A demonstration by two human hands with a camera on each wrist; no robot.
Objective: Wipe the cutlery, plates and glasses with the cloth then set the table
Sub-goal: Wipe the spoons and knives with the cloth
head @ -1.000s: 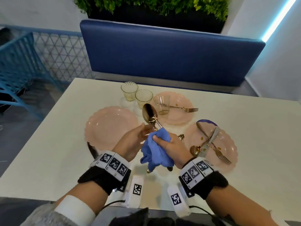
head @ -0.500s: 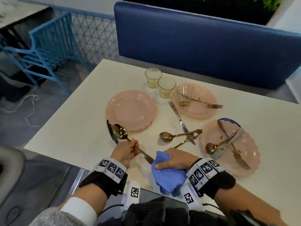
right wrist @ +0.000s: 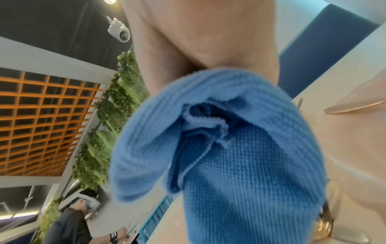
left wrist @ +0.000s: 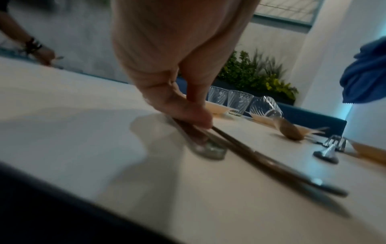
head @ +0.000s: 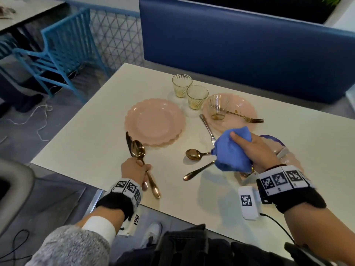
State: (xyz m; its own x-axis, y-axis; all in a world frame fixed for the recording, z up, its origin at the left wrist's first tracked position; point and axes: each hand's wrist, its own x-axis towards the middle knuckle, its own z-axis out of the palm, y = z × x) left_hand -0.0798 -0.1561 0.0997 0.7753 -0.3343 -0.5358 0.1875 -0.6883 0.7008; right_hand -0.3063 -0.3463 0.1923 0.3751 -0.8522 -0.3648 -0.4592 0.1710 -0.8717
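Head view first: the left hand (head: 135, 169) is curled round the handle of a gold spoon (head: 143, 160) at the near left corner of the worktop (head: 80, 148), bowl pointing toward the far edge, beside a dark knife (head: 128, 141) that lies against the stacked pink plates (head: 153, 121). The right hand (head: 253, 148) grips a bunched blue cloth (head: 232, 150), held above loose cutlery near the middle: a second spoon (head: 194, 154), a gold handle (head: 197, 170) and a silver knife (head: 207, 129). I judge the spoon stiff, light and slick, best held at mid-handle so the bowl stays free; the cloth is soft and limp and takes any grip. Two glasses (head: 189, 91) stand upright near the far edge with a brownish trace at the bottom; a third glass (head: 218, 107) stands on the far pink plate (head: 240, 104), brown dregs in it and a fork (head: 244, 116) beside it. These look thin and breakable, so hold them round the wall. Left wrist view: fingers (left wrist: 183, 112) press the handles down onto the worktop, blurred; the glasses (left wrist: 240, 100) show beyond. Right wrist view: the cloth (right wrist: 240, 140) fills the frame below the palm, so I cannot see the fingertips; a plate rim (right wrist: 355, 102) lies at the right.
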